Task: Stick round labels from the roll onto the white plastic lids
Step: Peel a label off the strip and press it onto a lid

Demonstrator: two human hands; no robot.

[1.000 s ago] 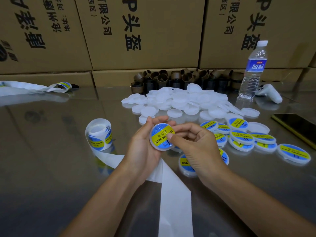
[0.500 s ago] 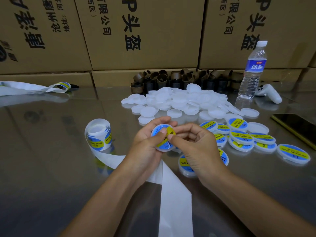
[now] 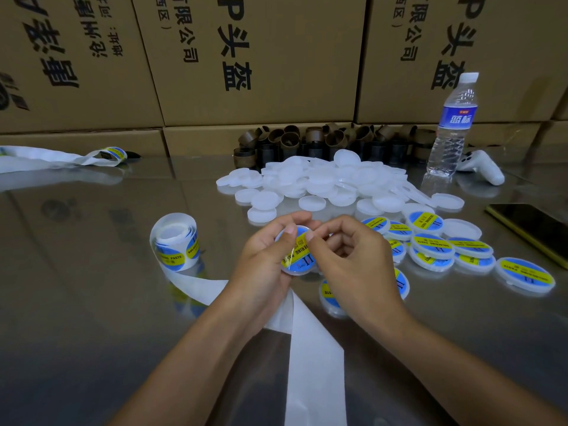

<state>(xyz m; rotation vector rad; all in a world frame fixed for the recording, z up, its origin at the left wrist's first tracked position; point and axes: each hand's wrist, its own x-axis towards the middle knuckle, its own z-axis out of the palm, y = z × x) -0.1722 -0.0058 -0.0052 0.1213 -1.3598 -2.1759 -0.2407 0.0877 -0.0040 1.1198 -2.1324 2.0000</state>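
L hand [image 3: 261, 262] & R hand [image 3: 353, 256] both pinch lid [image 3: 300, 273], label [image 3: 302, 250] on; labelled lids [image 3: 430, 244] right of fingers; blank pile [image 3: 322, 179] beyond fingers, most left.

I count one label roll [image 3: 175, 241] left of my fingers [image 3: 284, 244], roughly a dozen labelled lids [image 3: 431, 245] right, one bottle [image 3: 451, 127], one phone [image 3: 531, 224].

The water bottle [image 3: 451, 127] wears a blue band reading "蓝标". Behind and to its left, the cardboard boxes [image 3: 261, 56] carry large black "P头盔" and smaller "有限公司"; the box farthest from the bottle adds "地址:". Well left of the bottle, the label roll [image 3: 175, 244] shows "PASTE" on a yellow stripe. The white plastic lid [image 3: 299, 256], held between the left hand [image 3: 261, 259] and right hand [image 3: 353, 256], reads "DERING PASTE" and "II". The labelled lids [image 3: 433, 245] in front of the bottle repeat "PASTE".
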